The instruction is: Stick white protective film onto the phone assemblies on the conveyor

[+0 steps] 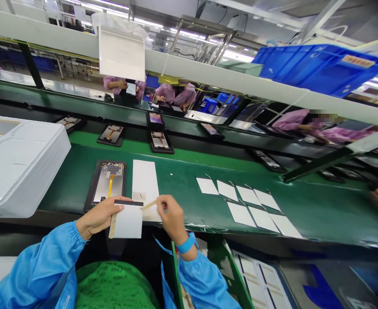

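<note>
My left hand [100, 214] grips a flat white battery pack [128, 221] by its left edge, thumb on top near the dark strip along its upper end. A tan tape strip [149, 205] is pinched between the fingers of my right hand [172, 218]; its other end reaches the pack's upper right corner. Behind my left hand lies an opened tablet [110, 182] in a black tray, with its circuit board and orange ribbon cable showing. Beside it a white sheet [144, 178] lies flat, partly hidden by my hands and the pack.
Several white battery packs [240, 212] lie in two rows on the green bench to the right. Stacked white trays [21, 163] stand at left. Several tablets [110, 134] sit on the line behind. Below my right arm is a green bin [222, 262]. Co-workers in pink [177, 92] sit opposite.
</note>
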Available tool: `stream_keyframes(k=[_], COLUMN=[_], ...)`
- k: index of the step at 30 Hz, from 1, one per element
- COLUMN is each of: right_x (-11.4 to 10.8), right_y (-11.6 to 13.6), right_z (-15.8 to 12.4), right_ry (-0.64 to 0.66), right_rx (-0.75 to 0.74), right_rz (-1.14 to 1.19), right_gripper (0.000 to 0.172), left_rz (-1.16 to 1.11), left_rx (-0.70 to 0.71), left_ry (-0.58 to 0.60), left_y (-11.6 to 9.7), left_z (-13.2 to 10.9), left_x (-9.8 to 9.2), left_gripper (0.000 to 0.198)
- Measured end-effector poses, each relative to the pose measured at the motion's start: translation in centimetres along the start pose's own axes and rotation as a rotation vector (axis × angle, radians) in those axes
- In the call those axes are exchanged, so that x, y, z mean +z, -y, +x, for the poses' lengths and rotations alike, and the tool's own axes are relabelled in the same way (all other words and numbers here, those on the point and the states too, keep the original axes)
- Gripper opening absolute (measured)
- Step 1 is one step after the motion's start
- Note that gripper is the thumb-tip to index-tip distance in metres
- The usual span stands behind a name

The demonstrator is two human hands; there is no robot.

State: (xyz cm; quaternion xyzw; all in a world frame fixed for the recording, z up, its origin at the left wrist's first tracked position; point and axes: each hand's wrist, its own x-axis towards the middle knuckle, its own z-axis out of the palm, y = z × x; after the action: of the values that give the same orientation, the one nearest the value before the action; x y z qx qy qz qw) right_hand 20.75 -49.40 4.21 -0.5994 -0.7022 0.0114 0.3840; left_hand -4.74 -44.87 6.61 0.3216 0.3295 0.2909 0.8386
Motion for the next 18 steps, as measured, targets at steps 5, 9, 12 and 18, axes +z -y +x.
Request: stream_keyframes(k=[5,9,12,18], right_x=[-0.6,0.3,0.4,-0.4], right_y=[2.2,6.6,8.0,8.3], right_z=[-0.6,-2.2,-2.5,-2.0], right_ry=[-0.104,0.229,0.316,0.329], right_rx=[-0.011,-0.376,-0.499,-0.663], right_rz=[0.068,0.071,-0.014,-0.238], right_gripper=[0.015,0.024,0.022,0.022], left_rz=[-0.169,-0.233,-0.244,-0.272], left_rx=[0.025,0.050,0.055,0.088], left_ry=[-0.124,-0.193,-0.218,-0.262], left_y=[0.9,1.6,1.6,1.5], left_z=[1.3,2.3,2.2,2.0], left_x=[0.1,0.4,0.8,1.9], left_gripper=[0.035,0.041,0.042,0.036])
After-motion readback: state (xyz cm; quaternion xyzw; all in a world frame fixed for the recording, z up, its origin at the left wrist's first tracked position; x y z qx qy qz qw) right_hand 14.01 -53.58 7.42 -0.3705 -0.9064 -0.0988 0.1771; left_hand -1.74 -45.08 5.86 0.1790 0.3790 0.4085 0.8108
